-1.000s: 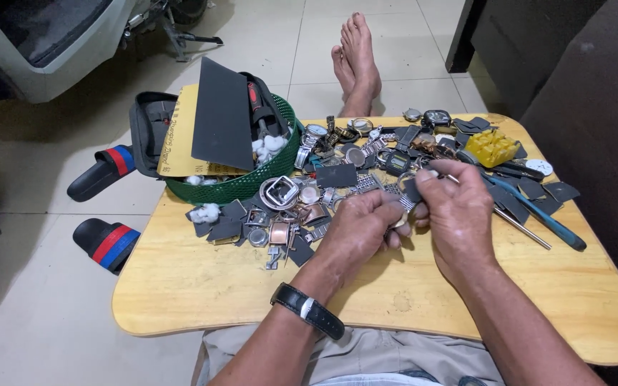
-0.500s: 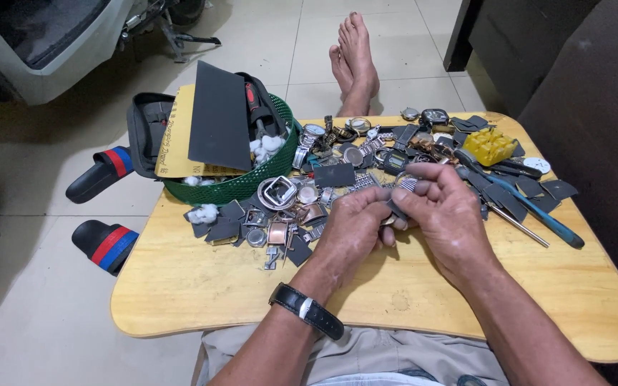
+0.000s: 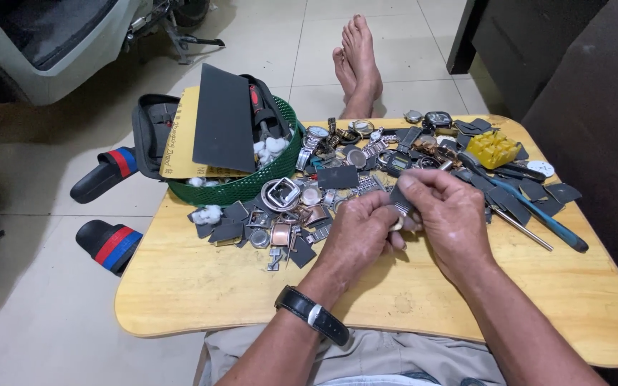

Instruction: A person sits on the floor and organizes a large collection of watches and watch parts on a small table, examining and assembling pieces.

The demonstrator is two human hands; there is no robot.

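Both hands meet over the middle of a low wooden table (image 3: 202, 286). My left hand (image 3: 359, 236), with a black wristwatch (image 3: 312, 314) on its wrist, pinches one end of a small grey metal watch part (image 3: 400, 204). My right hand (image 3: 452, 214) grips the same part from the other side with thumb and forefinger. Just beyond the hands lies a heap of watch cases, bands and dark flat pieces (image 3: 323, 193).
A green basket (image 3: 252, 187) at the table's far left holds a dark sheet, a yellow board and tools. A yellow plastic block (image 3: 493, 149) and a blue-handled tool (image 3: 538, 214) lie at right. Sandals (image 3: 109, 243) and bare feet (image 3: 357, 64) are on the tiled floor.
Both hands have drawn back from the heap toward me, lifting the small part off the pile and holding it between them.
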